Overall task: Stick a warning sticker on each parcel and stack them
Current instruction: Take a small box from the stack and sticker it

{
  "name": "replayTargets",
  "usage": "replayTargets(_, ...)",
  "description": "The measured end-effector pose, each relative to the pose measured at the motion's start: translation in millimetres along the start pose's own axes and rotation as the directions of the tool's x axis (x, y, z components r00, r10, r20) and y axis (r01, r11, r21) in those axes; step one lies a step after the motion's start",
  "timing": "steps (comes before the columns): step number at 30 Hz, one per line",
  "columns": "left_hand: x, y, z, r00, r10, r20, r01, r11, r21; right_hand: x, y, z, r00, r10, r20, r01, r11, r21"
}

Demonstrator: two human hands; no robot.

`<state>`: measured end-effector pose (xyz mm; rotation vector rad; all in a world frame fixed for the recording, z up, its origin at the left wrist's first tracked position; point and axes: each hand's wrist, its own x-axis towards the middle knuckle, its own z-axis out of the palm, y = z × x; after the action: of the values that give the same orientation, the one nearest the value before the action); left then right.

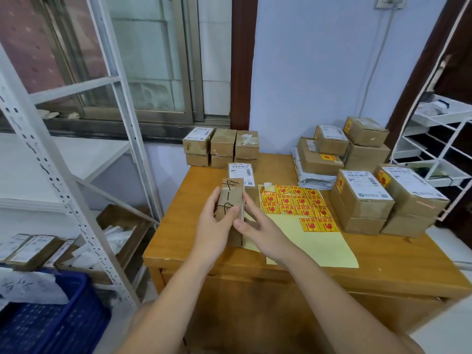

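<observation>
Wooden surface (383,254) is crowded: sticker sheet (306,241) at 3 o'clock, stickered stacks (365,198) beyond. Left hand (212,226) grips a parcel (231,198); right hand (258,223) touches it, fingers straight. Parcel's tilted, might slip onto the stickers.

Matt brown cardboard parcel (231,198); glossy sticker sheet (306,226); smooth varnished wooden table (383,256).

wooden table with orange-brown top (383,254) | white perforated metal shelf rack (48,175) at left | blue plastic crate (63,312) at bottom left | sliding window with metal frame (153,60) behind | white wire rack (439,139) at right, beside the table
</observation>
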<state>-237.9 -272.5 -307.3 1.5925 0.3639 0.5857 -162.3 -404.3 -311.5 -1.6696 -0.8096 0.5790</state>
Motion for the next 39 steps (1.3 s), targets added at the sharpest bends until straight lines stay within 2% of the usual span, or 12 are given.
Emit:
replayTargets(7, 0.7, -7.8, 15.5, 0.999, -0.049, 0.009, 0.049, 0.999, -0.003, -1.7, 7.6, -13.1, 1.000, 0.004, 0.003, -0.004, 0.997, -0.083)
replayTargets(14, 9.2, -12.3, 18.8, 0.996, -0.088, 0.013, 0.089, 0.996, -0.007, 1.9, 12.0, -9.5, 0.997, 0.016, -0.076, -0.025, 0.992, -0.121)
replayTargets(20, 20.3, -3.6, 7.2, 0.993, -0.114, 0.033, 0.109, 0.986, 0.123, -2.1, 7.2, -12.7, 0.983, -0.054, -0.176, 0.010, 0.971, -0.239)
replayTargets(22, 21.2, 10.8, 3.5, 0.996, -0.085, -0.002, 0.084, 0.982, 0.169, -5.4, 6.6, -18.9, 0.981, -0.063, -0.182, 0.014, 0.966, -0.258)
replayTargets(24, 18.7, 25.7, 1.6, 0.999, 0.002, -0.042, 0.008, 0.966, 0.257, -9.9, 6.2, -29.2, 0.977, -0.071, -0.200, 0.013, 0.961, -0.276)
replayTargets(27, 8.3, 44.6, 7.4, 0.977, 0.213, -0.005, -0.189, 0.879, 0.438, -18.1, 8.5, -52.2, 0.965, -0.080, -0.248, -0.020, 0.926, -0.376)
replayTargets(30, -2.5, 56.3, 25.9, 0.938, 0.309, 0.157, -0.338, 0.717, 0.610, -25.5, 16.1, -80.8, 0.946, -0.059, -0.319, -0.119, 0.851, -0.511)
replayTargets(35, -10.5, 51.3, 66.1, 0.866, 0.286, 0.411, -0.499, 0.563, 0.659, -40.4, 31.9, -123.8, 0.912, -0.086, -0.400, -0.224, 0.713, -0.664)
replayTargets(37, -10.9, 42.9, 83.7, 0.836, 0.248, 0.489, -0.544, 0.489, 0.682, -45.6, 40.1, -134.3, 0.910, -0.091, -0.405, -0.243, 0.675, -0.696)
replayTargets(39, -9.1, 32.6, 99.5, 0.818, 0.180, 0.546, -0.561, 0.455, 0.691, -48.6, 49.0, -140.3, 0.911, -0.095, -0.402, -0.259, 0.628, -0.734)
